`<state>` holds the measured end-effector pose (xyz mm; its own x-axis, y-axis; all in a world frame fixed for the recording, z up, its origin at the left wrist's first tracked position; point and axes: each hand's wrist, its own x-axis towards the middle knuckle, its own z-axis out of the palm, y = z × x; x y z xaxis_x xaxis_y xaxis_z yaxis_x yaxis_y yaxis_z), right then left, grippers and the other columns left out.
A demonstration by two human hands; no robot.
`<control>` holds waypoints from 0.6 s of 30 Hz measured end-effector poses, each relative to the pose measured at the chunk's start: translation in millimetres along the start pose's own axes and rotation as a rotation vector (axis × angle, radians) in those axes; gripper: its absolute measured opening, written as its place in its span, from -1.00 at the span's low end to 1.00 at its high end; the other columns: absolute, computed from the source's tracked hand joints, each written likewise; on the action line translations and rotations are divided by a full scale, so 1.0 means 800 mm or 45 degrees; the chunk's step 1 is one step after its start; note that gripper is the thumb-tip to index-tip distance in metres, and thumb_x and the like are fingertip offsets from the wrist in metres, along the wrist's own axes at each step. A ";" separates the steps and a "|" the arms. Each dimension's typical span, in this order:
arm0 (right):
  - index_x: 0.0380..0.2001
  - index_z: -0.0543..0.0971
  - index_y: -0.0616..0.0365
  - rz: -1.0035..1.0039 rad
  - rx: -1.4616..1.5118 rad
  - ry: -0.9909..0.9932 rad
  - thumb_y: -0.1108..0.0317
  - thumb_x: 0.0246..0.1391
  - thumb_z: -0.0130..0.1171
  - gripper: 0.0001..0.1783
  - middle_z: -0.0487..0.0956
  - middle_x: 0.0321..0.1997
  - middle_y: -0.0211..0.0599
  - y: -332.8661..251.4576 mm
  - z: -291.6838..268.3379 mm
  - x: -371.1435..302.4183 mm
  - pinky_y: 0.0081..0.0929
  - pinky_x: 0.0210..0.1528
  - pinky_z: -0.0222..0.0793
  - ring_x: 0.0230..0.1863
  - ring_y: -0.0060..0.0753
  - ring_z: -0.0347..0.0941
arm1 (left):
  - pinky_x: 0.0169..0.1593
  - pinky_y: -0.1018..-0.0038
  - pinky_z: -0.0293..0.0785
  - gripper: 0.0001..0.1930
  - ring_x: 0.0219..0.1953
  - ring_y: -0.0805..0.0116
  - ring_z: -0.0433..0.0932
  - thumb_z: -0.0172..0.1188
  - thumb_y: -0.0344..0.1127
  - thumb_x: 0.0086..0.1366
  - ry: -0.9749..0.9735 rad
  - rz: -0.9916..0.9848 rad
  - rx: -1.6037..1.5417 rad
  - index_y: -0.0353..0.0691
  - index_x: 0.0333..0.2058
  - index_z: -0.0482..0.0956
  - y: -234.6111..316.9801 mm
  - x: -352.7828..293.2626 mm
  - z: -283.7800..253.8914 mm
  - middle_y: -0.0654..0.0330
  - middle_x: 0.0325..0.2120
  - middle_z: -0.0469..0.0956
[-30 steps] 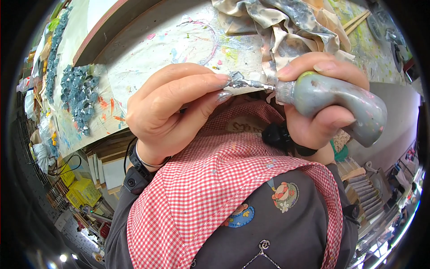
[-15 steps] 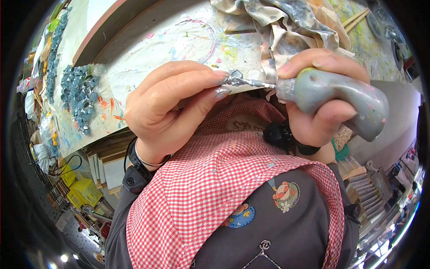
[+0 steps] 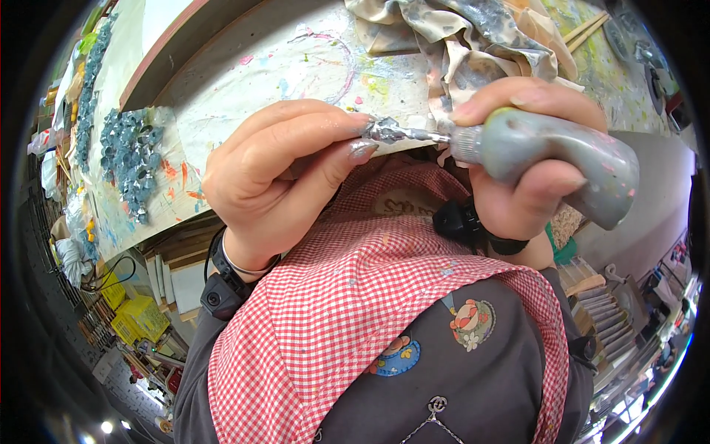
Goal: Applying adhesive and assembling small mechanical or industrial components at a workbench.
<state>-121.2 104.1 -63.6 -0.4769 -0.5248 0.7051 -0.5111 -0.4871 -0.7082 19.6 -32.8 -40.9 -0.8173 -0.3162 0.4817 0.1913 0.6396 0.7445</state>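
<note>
Between thumb and fingertips, my left hand [image 3: 277,174] pinches a small grey-silver piece [image 3: 386,131], whose exact kind I cannot make out. Its fingertips are smeared with silver paint. My right hand [image 3: 525,148] wraps round a grey squeeze bottle [image 3: 577,159] with a ribbed collar and a thin nozzle, tilted so that the nozzle points left. The nozzle tip meets the small piece, and silver paint coats both there. On the table at the left lies a cluster of small blue-grey pieces [image 3: 132,159].
The paint-stained table [image 3: 244,81] carries a brown wooden strip [image 3: 174,52] at the back left. A crumpled, paint-smudged cloth [image 3: 473,44] lies behind the bottle, near wooden sticks [image 3: 588,33]. Another row of blue-grey pieces [image 3: 95,89] runs along the far left. Yellow crates [image 3: 140,318] stand below the table.
The small piece has turned slightly in my left fingers. My right hand and the bottle have shifted a little to the left.
</note>
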 end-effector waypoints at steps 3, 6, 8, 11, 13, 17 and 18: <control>-0.23 0.24 0.31 0.119 0.091 0.218 -0.17 0.11 -0.30 -0.37 0.43 -0.53 -0.04 -0.001 0.004 -0.010 -0.64 -0.63 0.28 -0.67 -0.40 0.32 | -0.40 0.61 0.43 -0.83 -0.46 0.37 0.51 0.17 -0.66 -0.06 -0.008 -0.149 -0.115 -0.43 -0.41 0.52 0.005 -0.001 0.000 0.04 -0.49 0.51; -0.22 0.24 0.31 -0.008 0.292 0.381 -0.19 0.11 -0.33 -0.35 0.43 -0.53 -0.03 0.010 0.010 -0.012 -0.64 -0.64 0.28 -0.69 -0.40 0.31 | -0.49 0.63 0.42 -0.90 -0.55 0.41 0.50 0.13 -0.64 0.02 0.066 -0.369 -0.320 -0.44 -0.42 0.51 0.015 0.000 0.005 0.06 -0.52 0.51; -0.22 0.24 0.30 -0.142 0.281 0.328 -0.20 0.11 -0.36 -0.35 0.43 -0.54 -0.02 0.015 0.009 -0.010 -0.65 -0.66 0.27 -0.70 -0.41 0.29 | -0.53 0.64 0.41 -0.92 -0.59 0.43 0.49 0.12 -0.62 0.05 0.101 -0.473 -0.420 -0.45 -0.42 0.51 0.018 0.005 0.005 0.07 -0.54 0.51; -0.23 0.23 0.29 -0.116 0.257 0.248 -0.20 0.10 -0.36 -0.35 0.43 -0.55 -0.01 0.012 0.009 -0.011 -0.65 -0.66 0.28 -0.70 -0.40 0.30 | -0.55 0.65 0.40 -0.93 -0.63 0.46 0.47 0.12 -0.62 0.06 0.093 -0.590 -0.414 -0.45 -0.42 0.51 0.020 0.006 0.006 0.09 -0.56 0.51; -0.22 0.23 0.29 -0.089 0.222 0.203 -0.21 0.10 -0.36 -0.35 0.44 -0.55 -0.01 0.010 0.007 -0.011 -0.65 -0.66 0.28 -0.70 -0.40 0.31 | -0.56 0.67 0.39 -0.93 -0.63 0.48 0.47 0.14 -0.61 0.05 0.109 -0.576 -0.410 -0.45 -0.43 0.52 0.019 0.007 0.008 0.09 -0.57 0.51; -0.21 0.22 0.29 -0.056 0.129 0.122 -0.22 0.08 -0.35 -0.34 0.46 -0.53 -0.01 0.008 0.008 -0.009 -0.66 -0.65 0.30 -0.68 -0.41 0.34 | -0.58 0.68 0.38 -0.93 -0.64 0.49 0.46 0.15 -0.61 0.04 0.109 -0.568 -0.398 -0.45 -0.43 0.52 0.018 0.007 0.009 0.09 -0.56 0.52; -0.21 0.22 0.29 -0.055 0.130 0.121 -0.22 0.08 -0.35 -0.34 0.46 -0.53 -0.01 0.008 0.007 -0.008 -0.66 -0.65 0.30 -0.68 -0.41 0.34 | -0.59 0.69 0.38 -0.93 -0.64 0.50 0.46 0.15 -0.61 0.04 0.106 -0.554 -0.389 -0.45 -0.44 0.52 0.018 0.007 0.009 0.09 -0.57 0.52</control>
<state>-117.6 100.5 -72.7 -0.5245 -0.4356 0.7316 -0.4596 -0.5785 -0.6739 14.0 -20.2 -30.7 -0.8129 -0.5689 0.1247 0.0043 0.2082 0.9781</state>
